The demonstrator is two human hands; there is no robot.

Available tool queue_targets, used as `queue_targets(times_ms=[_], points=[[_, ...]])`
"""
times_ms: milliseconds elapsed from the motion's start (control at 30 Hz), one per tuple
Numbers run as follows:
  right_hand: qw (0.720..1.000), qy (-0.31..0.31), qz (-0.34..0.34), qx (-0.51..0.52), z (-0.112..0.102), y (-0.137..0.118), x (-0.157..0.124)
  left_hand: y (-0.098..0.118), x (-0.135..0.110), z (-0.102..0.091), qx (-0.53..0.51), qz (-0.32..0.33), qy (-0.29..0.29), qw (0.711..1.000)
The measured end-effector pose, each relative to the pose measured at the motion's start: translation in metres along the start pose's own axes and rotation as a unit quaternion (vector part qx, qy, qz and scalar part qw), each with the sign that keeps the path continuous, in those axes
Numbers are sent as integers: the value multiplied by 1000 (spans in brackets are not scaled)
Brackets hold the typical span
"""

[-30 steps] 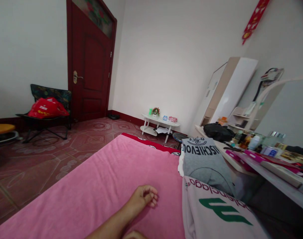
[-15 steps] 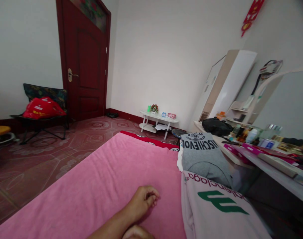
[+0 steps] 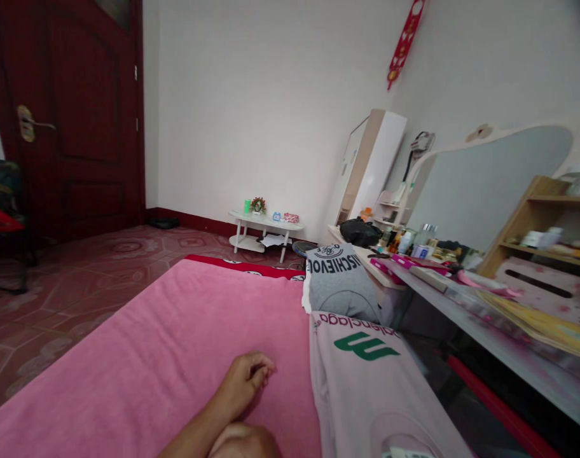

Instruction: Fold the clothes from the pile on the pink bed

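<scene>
the pale shirt [image 3: 361,388] lies just right of both hands, along the right side of the pink cover [image 3: 175,331], with a narrow strip of pink between. the left hand [image 3: 245,380] hangs over or rests on the cover, which cannot be told; its fingers are loosely curled, thumb close to the fingertips, and whether they meet is not plain. the right hand [image 3: 245,442] sits nearer, against or in front of the left forearm, cut by the bottom of the view, so whether it is spread or pressed together cannot be told. open cover runs well out to the left of the hands and ahead to its red edge [image 3: 214,259]; its left edge slants away above the tiled floor [image 3: 80,270]. on the right, the shirt's outer side borders a dark gap below the surface [image 3: 485,346]. the shirt's long axis runs from near right to far left, its collar toward the person, its green print at the far end. the gray shirt [image 3: 340,280] meets that far end and points much the same way, neckline near. farther out are the black bag [image 3: 359,232], the mirror [image 3: 462,191], the white stand [image 3: 266,222] and the door [image 3: 87,127].
</scene>
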State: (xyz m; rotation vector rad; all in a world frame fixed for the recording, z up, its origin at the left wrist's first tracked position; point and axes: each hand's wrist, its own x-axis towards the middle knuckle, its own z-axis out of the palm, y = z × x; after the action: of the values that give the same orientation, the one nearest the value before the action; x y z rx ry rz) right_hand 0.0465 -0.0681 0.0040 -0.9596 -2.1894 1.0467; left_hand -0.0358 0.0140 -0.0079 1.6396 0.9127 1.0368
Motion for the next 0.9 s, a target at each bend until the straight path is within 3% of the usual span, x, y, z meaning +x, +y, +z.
queue_targets(times_ms=[133,233,333,433,533,633,700,767,900], points=[[1000,16,-5,8,6,6,-7,-1,0,-2,2,6,1,1000],[1000,19,-10,-13,-6,-12,-10,-1,0,-2,-3,3,-1,1000],[995,82,-21,-56,-50,-49,-16,0,-1,-2,-15,11,-5,1000],[954,281,17,-102,-122,-69,-33,1,-3,-1,-14,10,8,1000],[876,422,113,-203,-196,-38,-60,1,-3,1,-19,-8,8,1000],[812,386,267,-347,-240,25,-91,-1,-1,2,-24,-12,7,1000],[788,340,335,-390,-249,61,-107,-3,0,2,-27,-14,7,1000],[779,305,376,-398,-248,80,-116,-4,1,3,-29,-14,8,999],[774,298,403,-387,-243,80,-113,-3,1,3,-32,-17,10,999]])
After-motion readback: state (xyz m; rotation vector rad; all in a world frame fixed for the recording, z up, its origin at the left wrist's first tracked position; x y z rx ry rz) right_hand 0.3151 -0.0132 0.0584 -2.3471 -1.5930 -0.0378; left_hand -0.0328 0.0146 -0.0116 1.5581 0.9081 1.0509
